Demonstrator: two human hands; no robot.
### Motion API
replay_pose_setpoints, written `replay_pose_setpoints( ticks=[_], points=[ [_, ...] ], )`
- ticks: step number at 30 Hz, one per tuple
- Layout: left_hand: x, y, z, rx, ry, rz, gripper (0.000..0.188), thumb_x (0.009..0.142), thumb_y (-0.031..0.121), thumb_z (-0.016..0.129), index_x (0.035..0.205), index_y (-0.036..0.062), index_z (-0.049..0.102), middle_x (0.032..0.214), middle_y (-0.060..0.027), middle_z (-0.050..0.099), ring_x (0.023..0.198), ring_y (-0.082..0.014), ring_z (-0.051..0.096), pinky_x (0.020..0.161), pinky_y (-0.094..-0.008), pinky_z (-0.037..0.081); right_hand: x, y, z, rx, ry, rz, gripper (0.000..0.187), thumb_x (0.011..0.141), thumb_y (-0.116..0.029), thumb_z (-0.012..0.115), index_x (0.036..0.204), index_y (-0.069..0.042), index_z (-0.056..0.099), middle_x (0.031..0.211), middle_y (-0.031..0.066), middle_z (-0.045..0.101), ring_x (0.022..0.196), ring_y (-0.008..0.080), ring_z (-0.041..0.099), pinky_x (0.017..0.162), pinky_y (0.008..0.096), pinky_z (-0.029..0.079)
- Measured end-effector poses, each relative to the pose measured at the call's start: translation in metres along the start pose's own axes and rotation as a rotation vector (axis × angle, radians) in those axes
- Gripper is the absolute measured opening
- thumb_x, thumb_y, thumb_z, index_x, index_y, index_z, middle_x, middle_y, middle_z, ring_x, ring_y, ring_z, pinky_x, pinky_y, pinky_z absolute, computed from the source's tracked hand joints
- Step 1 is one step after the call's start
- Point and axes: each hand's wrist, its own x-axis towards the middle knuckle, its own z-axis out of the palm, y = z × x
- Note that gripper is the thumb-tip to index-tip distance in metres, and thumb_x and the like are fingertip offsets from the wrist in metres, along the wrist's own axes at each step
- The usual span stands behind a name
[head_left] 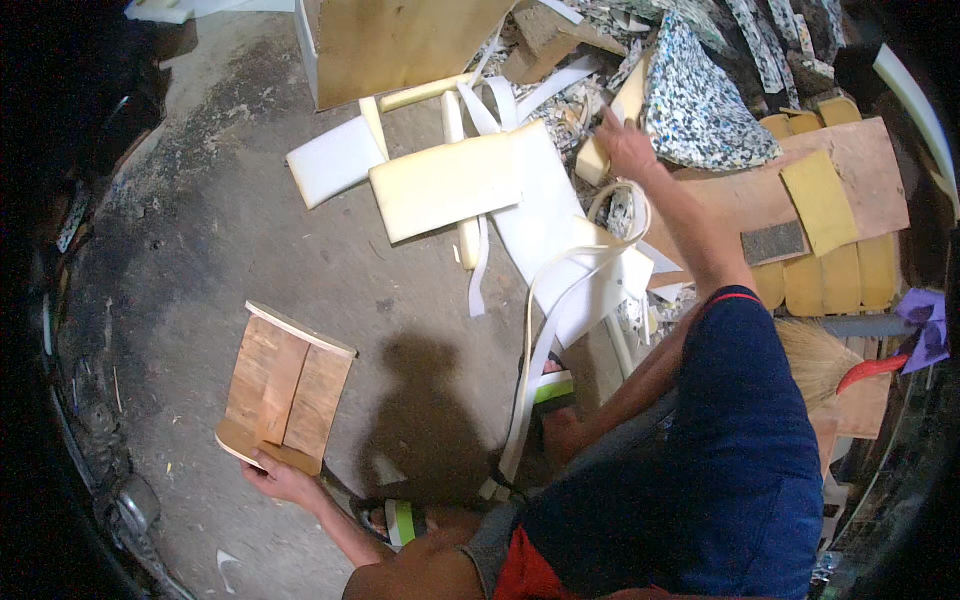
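The left hand (pixel 285 483) grasps the panel (pixel 320 392) by its near edge, the rest of it reaching out ahead of the fingers above the floor (pixel 200 270). The right hand (pixel 632 150) is stretched out just beside a foam block (pixel 592 162), though at this angle I cannot tell whether it grips anything; the speckled wedge (pixel 705 105) is on this hand's right, and 2 pale slabs (pixel 445 187) lie to its left.

Grey, scuffed concrete floor (pixel 300 260), blackened toward ten o'clock. A large tan-faced box (pixel 400 50) stands between eleven and twelve. Light throws a dark shadow (pixel 415 395) toward seven.
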Motion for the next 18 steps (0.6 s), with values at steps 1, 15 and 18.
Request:
replay_pose_setpoints(
  ticks=[1,15,18],
  points=[
    [0.002,-0.004,0.000,-0.005,0.001,-0.002,0.048,0.105,0.031,0.057,0.135,-0.0065,0.050,0.130,-0.0208,0.057,0.114,-0.0288,0.058,0.096,-0.0398,0.048,0.004,0.012,-0.016,0.043,0.023,0.003,0.043,0.080,-0.014,0.071,0.121,-0.018,0.060,0.159,0.0147,0.037,0.106,0.0384,0.063,0.083,0.0471,0.059],
    [-0.001,-0.006,0.005,-0.103,0.094,-0.017,0.037,0.096,0.017,0.060,0.122,-0.0086,0.056,0.111,-0.0200,0.064,0.098,-0.0279,0.060,0.088,-0.0413,0.050,0.001,0.048,-0.272,0.944,0.367,0.009,0.060,0.088,-0.016,0.066,0.146,-0.007,0.050,0.142,0.0141,0.057,0.134,0.0265,0.049,0.116,0.0408,0.035],
    [-0.008,-0.003,0.006,0.018,0.109,0.149,0.033,0.097,0.017,0.064,0.119,-0.0059,0.057,0.105,-0.0150,0.063,0.094,-0.0256,0.059,0.087,-0.0397,0.048,-0.025,-0.029,-0.328,1.107,0.366,-0.138,0.055,0.090,-0.019,0.066,0.141,-0.003,0.053,0.129,0.0147,0.064,0.117,0.0264,0.061,0.104,0.0399,0.046]
  ],
)
